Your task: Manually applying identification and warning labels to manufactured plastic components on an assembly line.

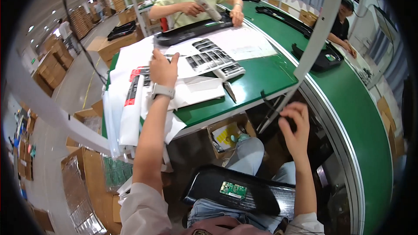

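Observation:
Over the white papers on the green table, my left hand [163, 70] is raised with thumb and index finger apart; I make out nothing in it. A thin dark tool [174, 55] lies just beyond its thumb. My right hand [296, 126] hangs in the air beside the table's right corner, its fingers loosely bent and apart from the thumb, with nothing visible in it. Across my lap rests a long glossy black plastic housing [204, 182], and a small green circuit board [233, 189] lies on it. Neither hand touches them.
Sheets of black labels [209, 56], a white folded carton [198, 91] and pointed tweezers [229, 91] lie on the table [270, 82]. Opposite, a co-worker holds a glue gun [209, 8] over a black housing [191, 32]. A metal post [320, 35] and green conveyor [348, 109] stand right.

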The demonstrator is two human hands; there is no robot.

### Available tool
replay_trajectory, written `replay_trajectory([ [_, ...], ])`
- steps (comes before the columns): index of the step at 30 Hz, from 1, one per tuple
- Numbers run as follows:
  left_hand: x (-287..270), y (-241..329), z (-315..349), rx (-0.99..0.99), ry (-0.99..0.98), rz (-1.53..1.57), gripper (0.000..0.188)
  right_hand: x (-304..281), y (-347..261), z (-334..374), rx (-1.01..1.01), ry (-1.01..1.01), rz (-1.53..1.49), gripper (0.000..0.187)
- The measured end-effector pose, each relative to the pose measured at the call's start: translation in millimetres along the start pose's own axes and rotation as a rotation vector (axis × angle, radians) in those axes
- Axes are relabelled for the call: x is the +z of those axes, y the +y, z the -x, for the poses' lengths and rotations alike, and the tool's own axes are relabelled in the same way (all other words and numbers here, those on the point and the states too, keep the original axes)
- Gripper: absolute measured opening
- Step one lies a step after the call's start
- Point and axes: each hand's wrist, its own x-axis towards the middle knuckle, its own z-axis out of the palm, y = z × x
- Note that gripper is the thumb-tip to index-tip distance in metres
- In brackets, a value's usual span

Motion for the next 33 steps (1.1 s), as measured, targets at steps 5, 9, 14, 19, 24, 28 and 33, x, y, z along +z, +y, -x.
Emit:
replay_trajectory([
  [5,-63.6,80.4,89.9,0.604,0.033,0.359,0.029,-88.3,35.0,150.4,0.459,-0.671,0.319,0.078],
  [9,-89.1,103.6,221.2,0.693,-1.076,0.672,0.035,-108.6,34.7,210.0,0.756,-0.7,0.41,0.079],
  [14,-53.4,99.8,331.1,1.1,-1.543,0.347,0.038,-104.9,28.1,221.9,0.621,-0.488,0.366,0.063],
  [19,-90.0,131.1,297.3,1.245,-1.164,0.307,0.028,-111.2,-3.6,218.4,0.133,-0.107,0.525,0.062],
  [24,-101.5,123.0,295.7,1.208,-0.841,0.374,0.048,-103.3,-19.3,218.3,-0.087,-0.004,0.608,0.054],
  [28,-114.5,137.5,276.5,0.995,-0.996,0.732,0.063,-95.7,-39.1,189.2,0.096,-0.087,0.439,0.05],
  [33,-118.6,174.7,303.3,0.772,-1.099,0.702,0.024,-118.4,-66.0,188.1,0.493,0.084,-0.097,0.026],
])
